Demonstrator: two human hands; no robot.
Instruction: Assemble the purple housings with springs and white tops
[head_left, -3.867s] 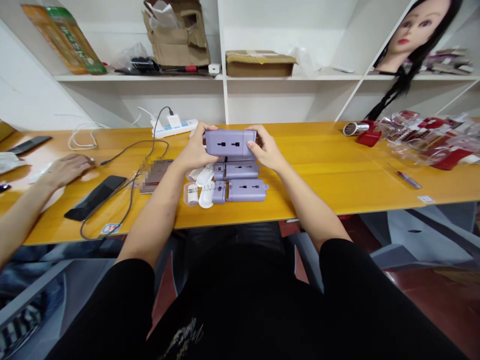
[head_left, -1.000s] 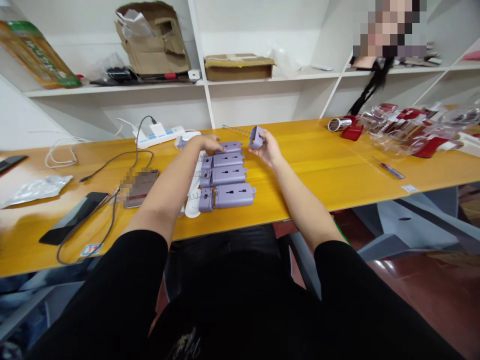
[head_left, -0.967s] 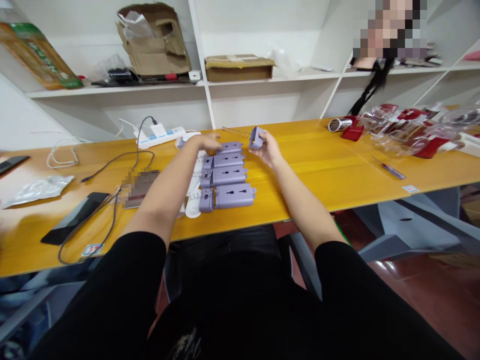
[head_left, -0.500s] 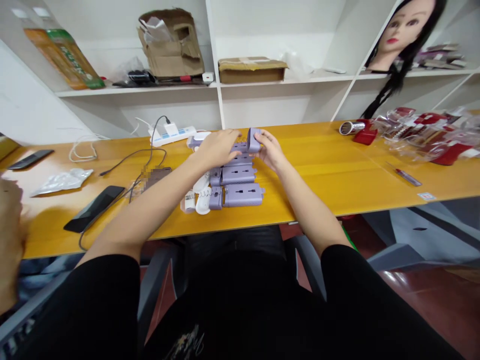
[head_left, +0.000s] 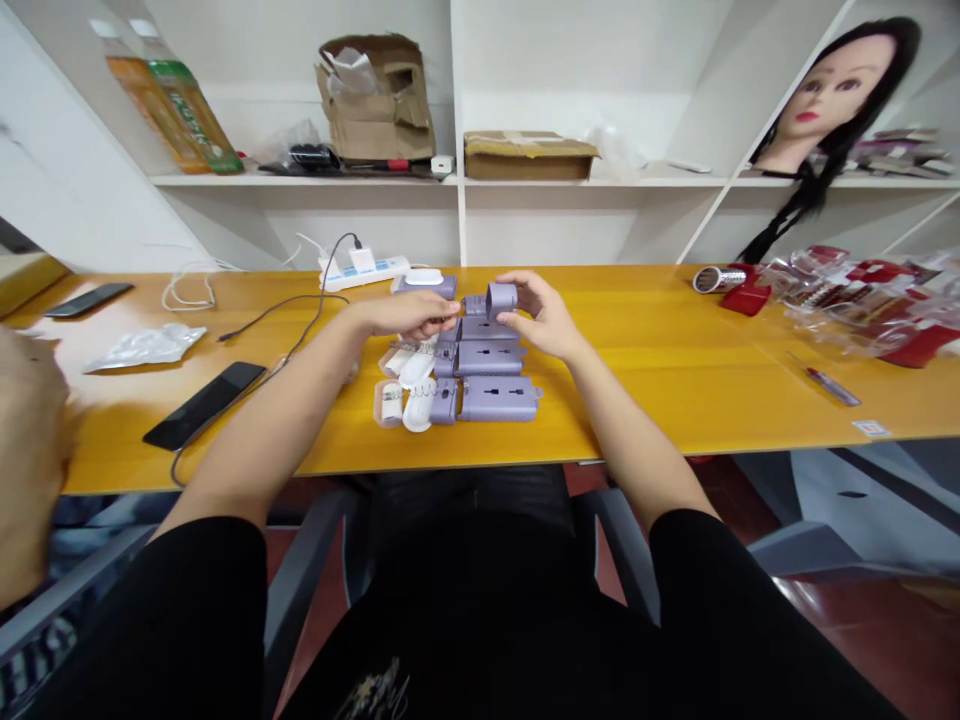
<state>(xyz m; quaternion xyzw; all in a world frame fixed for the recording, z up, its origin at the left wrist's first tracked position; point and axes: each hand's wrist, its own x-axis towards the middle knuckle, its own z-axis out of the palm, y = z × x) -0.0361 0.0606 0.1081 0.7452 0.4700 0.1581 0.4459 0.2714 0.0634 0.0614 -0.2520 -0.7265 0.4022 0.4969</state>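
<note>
My right hand [head_left: 541, 312] grips a small purple sleeve [head_left: 501, 301], its hollow end turned toward my left hand. My left hand [head_left: 420, 314] is pinched just left of the sleeve; whatever lies between its fingertips is too small to make out. Below both hands, rows of purple cases [head_left: 498, 398] with dark plug marks lie on the table. White oval pieces [head_left: 418, 405] with coiled wires rest at their left ends. Behind my left hand sits another purple case with a white oval piece [head_left: 424, 277] on top.
A power strip [head_left: 365, 272] with cables lies behind, left of centre. A black phone [head_left: 204, 405] and a silver pouch [head_left: 150, 348] are at left, beside another person's arm [head_left: 28, 465]. Red, plastic-wrapped items [head_left: 862, 300] and a pen [head_left: 832, 386] lie at right.
My left hand has drawn back left and down from the far cases, its fingers now pinched. My right hand still holds the sleeve, now turned differently. The camera view has shifted.
</note>
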